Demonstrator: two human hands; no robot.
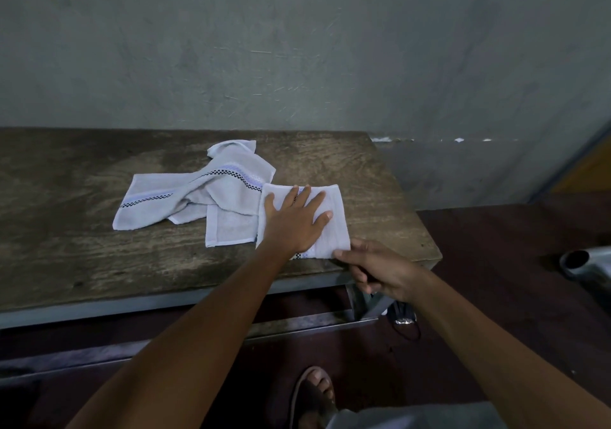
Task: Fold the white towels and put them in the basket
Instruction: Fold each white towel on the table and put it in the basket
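Observation:
A folded white towel [334, 233] lies near the right front corner of the wooden table [82, 256]. My left hand [296, 220] presses flat on top of it with fingers spread. My right hand [380, 270] pinches the towel's near right corner at the table's edge. A loose pile of white towels [198, 194] with a blue and black checked stripe lies crumpled to the left, touching the folded one. No basket is in view.
A grey wall stands right behind the table. A dark reddish floor runs to the right, with a metal object [582, 263] at the far right edge. My sandalled foot [314, 392] shows below, beside a dark item [405, 319] under the table's corner.

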